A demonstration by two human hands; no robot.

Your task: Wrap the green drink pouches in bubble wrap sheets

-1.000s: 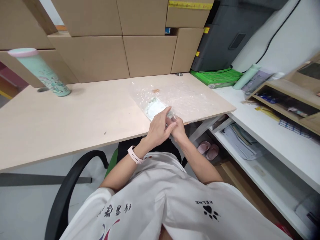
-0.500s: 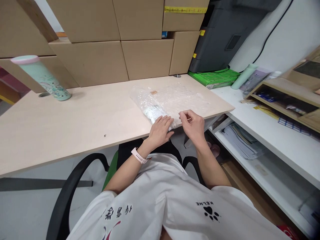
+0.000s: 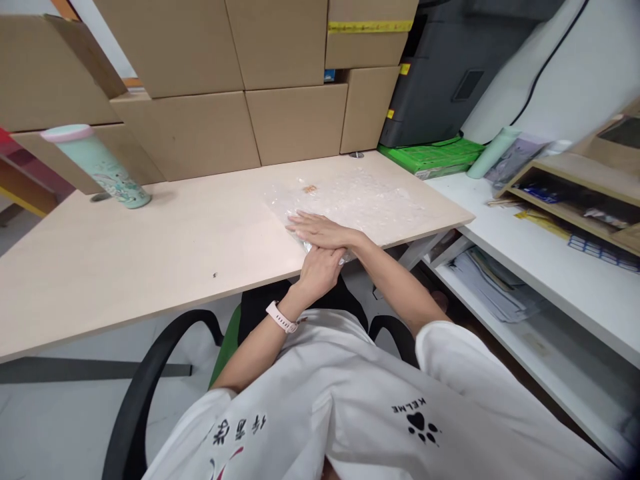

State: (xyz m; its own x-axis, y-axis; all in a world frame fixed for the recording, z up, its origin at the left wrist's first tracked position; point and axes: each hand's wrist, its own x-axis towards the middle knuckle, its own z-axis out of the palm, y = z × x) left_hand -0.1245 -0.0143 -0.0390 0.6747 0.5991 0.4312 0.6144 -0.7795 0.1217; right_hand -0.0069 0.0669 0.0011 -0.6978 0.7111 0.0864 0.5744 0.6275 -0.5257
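Observation:
A clear, crinkled plastic bag [image 3: 370,200] lies flat near the right front of the wooden table, with a small orange-brown mark on it. My right hand [image 3: 323,231] rests palm down across the bag's near left part, its fingers stretched out to the left. Just below it, my left hand [image 3: 320,272] presses at the table's front edge, over the bag's near corner; it looks flat, with its fingertips tucked beneath my right hand. Both hands cover the silvery part of the bag, and only a bit of shiny plastic shows around them.
A mint tumbler [image 3: 107,170] with a pink lid stands at the table's left. Cardboard boxes [image 3: 300,123] line the back. A dark grey case [image 3: 440,87] sits on a green box [image 3: 435,157] at the back right. White shelving [image 3: 545,233] adjoins the right side.
My right hand has moved left from the bag's near edge, opened from a pinch and come down flat over the bag and my left fingers. The silvery part is now mostly covered.

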